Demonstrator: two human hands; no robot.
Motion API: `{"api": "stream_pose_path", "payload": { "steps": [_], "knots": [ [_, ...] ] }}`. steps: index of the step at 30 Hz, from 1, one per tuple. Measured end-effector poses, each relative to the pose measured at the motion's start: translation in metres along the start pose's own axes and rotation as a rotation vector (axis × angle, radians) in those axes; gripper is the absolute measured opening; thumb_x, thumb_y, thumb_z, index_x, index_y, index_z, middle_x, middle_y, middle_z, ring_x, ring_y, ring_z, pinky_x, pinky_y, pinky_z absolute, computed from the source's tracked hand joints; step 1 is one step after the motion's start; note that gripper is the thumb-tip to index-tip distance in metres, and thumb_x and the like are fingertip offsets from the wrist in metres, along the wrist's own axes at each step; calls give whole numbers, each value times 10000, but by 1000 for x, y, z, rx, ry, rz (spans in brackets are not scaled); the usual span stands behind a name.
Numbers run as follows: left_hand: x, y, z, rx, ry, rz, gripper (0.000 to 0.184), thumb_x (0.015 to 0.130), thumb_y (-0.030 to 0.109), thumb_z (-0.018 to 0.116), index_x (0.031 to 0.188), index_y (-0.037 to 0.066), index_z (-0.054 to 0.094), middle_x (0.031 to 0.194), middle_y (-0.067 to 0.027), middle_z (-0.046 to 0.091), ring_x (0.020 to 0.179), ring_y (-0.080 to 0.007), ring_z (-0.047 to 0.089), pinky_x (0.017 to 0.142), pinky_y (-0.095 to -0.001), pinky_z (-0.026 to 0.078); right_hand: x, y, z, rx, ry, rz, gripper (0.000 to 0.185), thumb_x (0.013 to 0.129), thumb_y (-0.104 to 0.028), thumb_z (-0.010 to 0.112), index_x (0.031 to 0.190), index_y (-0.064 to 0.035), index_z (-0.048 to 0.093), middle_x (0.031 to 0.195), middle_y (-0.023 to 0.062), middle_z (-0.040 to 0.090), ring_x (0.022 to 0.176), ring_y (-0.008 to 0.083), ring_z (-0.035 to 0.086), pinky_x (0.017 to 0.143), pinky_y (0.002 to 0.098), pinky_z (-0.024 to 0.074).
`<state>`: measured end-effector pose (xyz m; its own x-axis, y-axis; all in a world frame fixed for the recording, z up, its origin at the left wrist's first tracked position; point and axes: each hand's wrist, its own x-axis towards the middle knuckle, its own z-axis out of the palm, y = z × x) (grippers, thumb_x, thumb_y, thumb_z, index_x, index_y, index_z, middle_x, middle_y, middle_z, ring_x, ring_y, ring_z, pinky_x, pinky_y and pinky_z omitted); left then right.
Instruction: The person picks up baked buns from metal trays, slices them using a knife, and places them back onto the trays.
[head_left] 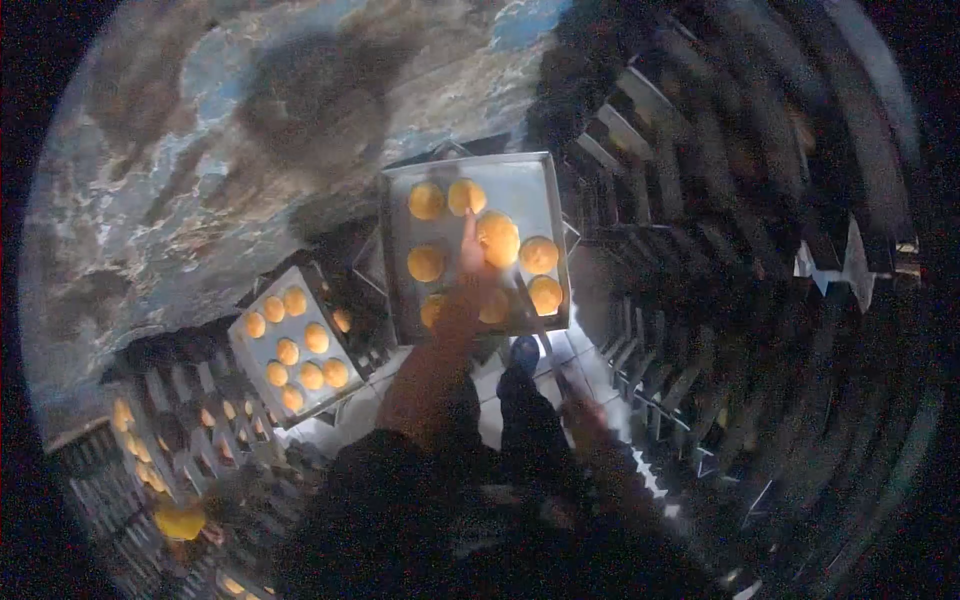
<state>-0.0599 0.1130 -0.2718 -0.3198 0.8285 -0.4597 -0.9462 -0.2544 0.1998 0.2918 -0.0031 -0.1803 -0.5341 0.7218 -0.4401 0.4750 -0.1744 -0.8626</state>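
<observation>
In the head view, a round bun is clasped by the left hand above the middle of a metal tray, while a long thin tool is gripped in the blurred right hand, beyond the tray's near edge. The hands are held apart. Other buns are spread along the tray's left and right edges; a second tray of buns is seen beyond the left edge.

the tray looks like smooth metal, the buns smooth, the wall rough
</observation>
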Motion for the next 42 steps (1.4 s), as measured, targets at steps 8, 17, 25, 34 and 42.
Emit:
{"api": "stream_pose_path", "payload": {
  "steps": [8, 17, 25, 34, 42],
  "knots": [
    [147, -8, -99, 1102, 330, 505, 481, 1054, 461, 399, 1177, 40, 596, 1062, -96, 688, 1051, -274, 654, 979, -380, 496, -57, 20, 21, -218, 28, 319, 275, 1038, -218, 537, 1220, -38, 635, 813, 36, 635, 741, 155, 562, 654, 300, 458],
    [202, 85, -162, 2283, 311, 555, 469, 895, 406, 649, 1168, 25, 635, 1167, -180, 652, 1120, -322, 621, 949, -443, 494, -54, 47, 67, -48, 207, 375, 306, 1039, -300, 530, 980, -34, 669, 742, 13, 600, 682, 152, 541, 597, 338, 421],
    [136, 61, -137, 1980, 48, 326, 649, 765, 386, 814, 1263, 43, 579, 1140, -181, 669, 1047, -340, 660, 890, -448, 525, -41, 62, 70, 130, 283, 593, 319, 979, -276, 653, 1117, 10, 685, 1073, 95, 705, 974, 166, 641, 913, 308, 486],
    [13, 77, 15, 193, -13, 77, 525, 938, 529, 625, 1196, 72, 623, 1035, -76, 708, 927, -253, 693, 820, -422, 568, 8, -166, 49, 404, 208, 167, 354, 1034, -279, 554, 1295, -51, 629, 703, -34, 593, 510, 17, 410, 468, 196, 302],
    [-86, 108, 176, 63, -144, 168, 610, 903, 686, 555, 906, 84, 655, 762, -34, 639, 625, -170, 606, 490, -282, 479, -35, -261, 45, 385, 109, -117, 412, 1049, -218, 523, 1428, -57, 537, 749, -24, 591, 569, 10, 411, 506, 188, 327]
  ]
}}
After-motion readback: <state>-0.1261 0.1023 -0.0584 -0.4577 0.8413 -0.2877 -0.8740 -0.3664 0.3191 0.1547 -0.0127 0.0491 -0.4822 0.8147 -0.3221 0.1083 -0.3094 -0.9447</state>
